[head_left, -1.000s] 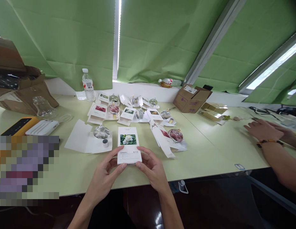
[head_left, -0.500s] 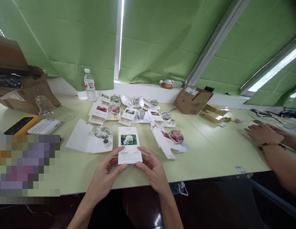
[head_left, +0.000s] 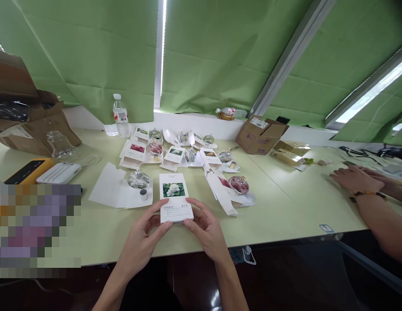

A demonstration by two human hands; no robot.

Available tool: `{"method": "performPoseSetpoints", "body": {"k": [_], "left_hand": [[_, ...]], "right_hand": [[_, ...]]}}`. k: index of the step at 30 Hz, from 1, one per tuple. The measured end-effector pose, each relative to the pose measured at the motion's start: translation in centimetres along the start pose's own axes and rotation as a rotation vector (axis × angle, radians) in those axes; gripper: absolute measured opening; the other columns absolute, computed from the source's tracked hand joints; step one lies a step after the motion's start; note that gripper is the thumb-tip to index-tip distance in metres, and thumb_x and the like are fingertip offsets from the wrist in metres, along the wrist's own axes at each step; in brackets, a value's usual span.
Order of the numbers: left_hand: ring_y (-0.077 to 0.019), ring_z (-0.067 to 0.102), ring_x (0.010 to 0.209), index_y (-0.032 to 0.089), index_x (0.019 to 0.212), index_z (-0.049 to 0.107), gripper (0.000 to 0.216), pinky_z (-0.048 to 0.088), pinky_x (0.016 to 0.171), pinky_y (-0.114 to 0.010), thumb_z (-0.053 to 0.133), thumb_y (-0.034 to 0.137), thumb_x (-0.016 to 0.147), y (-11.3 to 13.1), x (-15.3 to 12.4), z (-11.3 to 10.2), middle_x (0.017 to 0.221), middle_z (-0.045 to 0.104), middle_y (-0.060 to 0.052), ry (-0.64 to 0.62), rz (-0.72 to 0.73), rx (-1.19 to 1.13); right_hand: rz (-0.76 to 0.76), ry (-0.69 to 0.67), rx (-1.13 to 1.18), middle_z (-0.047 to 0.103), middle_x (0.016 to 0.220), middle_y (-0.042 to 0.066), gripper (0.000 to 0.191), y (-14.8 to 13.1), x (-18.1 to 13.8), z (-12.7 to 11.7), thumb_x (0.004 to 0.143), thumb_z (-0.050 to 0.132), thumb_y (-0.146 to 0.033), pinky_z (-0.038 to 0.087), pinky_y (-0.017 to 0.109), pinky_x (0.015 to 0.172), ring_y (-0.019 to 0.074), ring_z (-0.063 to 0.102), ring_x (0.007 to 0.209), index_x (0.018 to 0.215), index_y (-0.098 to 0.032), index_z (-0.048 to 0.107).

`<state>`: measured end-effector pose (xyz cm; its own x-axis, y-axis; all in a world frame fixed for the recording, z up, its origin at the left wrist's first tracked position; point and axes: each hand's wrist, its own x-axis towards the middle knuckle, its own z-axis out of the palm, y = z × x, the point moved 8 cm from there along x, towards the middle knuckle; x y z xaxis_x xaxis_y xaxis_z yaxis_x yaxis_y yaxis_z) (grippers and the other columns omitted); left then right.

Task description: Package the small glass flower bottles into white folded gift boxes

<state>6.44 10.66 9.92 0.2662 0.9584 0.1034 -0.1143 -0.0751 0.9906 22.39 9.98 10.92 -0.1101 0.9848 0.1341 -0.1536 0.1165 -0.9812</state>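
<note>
Tilting slightly since the earlier frame, the white box [head_left: 174, 206] is now showing more of the barcode [head_left: 178, 222] on its near end. Both hands are keeping nearly the same places around it, close to the front edge of the pale table [head_left: 275, 214].

Left hand [head_left: 143, 236]: half closing, fingers curving along the box's left side, thumb pressing at its near left corner. Right hand [head_left: 210, 235]: mirroring this on the right side, also half closed, the two gripping the box between them. Its white-flower picture [head_left: 174, 190] is facing up. Whether its underside is touching the table is hard to judge from this angle.

Just left of the box, a clear round bottle [head_left: 138, 180] and a silver cap [head_left: 143, 195] are resting on an opened white sheet [head_left: 105, 188]. To the right, a pink-filled bottle [head_left: 238, 185] is lying on an unfolded carton [head_left: 220, 194]. Beyond, flower-printed cartons [head_left: 137, 149] are lying beside more bottles in two rows, and a water bottle [head_left: 122, 121] is standing behind them at left. Far right, a co-worker's hand [head_left: 358, 178] is resting near the table's far side, a beaded bracelet [head_left: 367, 195] circling the wrist.
</note>
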Motion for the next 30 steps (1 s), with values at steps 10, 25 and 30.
{"method": "performPoseSetpoints", "body": {"k": [10, 25, 30], "left_hand": [[-0.0263, 0.058, 0.119, 0.028, 0.135, 0.049, 0.05, 0.047, 0.103, -0.041, 0.062, 0.034, 0.088, 0.1, -0.1, 0.1, 0.136, 0.057, -0.006, 0.006, -0.014, 0.014], [-0.0262, 0.056, 0.122, 0.03, 0.135, 0.05, 0.049, 0.047, 0.103, -0.039, 0.062, 0.036, 0.087, 0.8, -0.1, 0.3, 0.138, 0.056, -0.004, -0.006, -0.016, 0.012], [-0.0261, 0.057, 0.121, 0.031, 0.137, 0.048, 0.051, 0.048, 0.103, -0.039, 0.062, 0.037, 0.088, 0.5, -0.1, 0.3, 0.137, 0.056, -0.004, 0.001, -0.013, 0.037]], "right_hand": [[0.007, 0.005, -0.007, 0.067, 0.117, 0.008, 0.047, -0.1, 0.0, 0.1, 0.083, 0.069, -0.035, 0.049, 0.044, 0.096, 0.0256, 0.063, 0.107, 0.127, -0.026, 0.054], [0.004, 0.01, -0.019, 0.068, 0.115, 0.008, 0.048, 0.0, 0.1, 0.1, 0.082, 0.07, -0.037, 0.048, 0.044, 0.097, 0.0256, 0.064, 0.105, 0.126, -0.026, 0.056], [-0.001, 0.029, -0.032, 0.065, 0.121, 0.008, 0.048, -0.1, 0.2, 0.0, 0.084, 0.068, -0.037, 0.047, 0.043, 0.1, 0.0257, 0.06, 0.113, 0.128, -0.026, 0.054]]}}
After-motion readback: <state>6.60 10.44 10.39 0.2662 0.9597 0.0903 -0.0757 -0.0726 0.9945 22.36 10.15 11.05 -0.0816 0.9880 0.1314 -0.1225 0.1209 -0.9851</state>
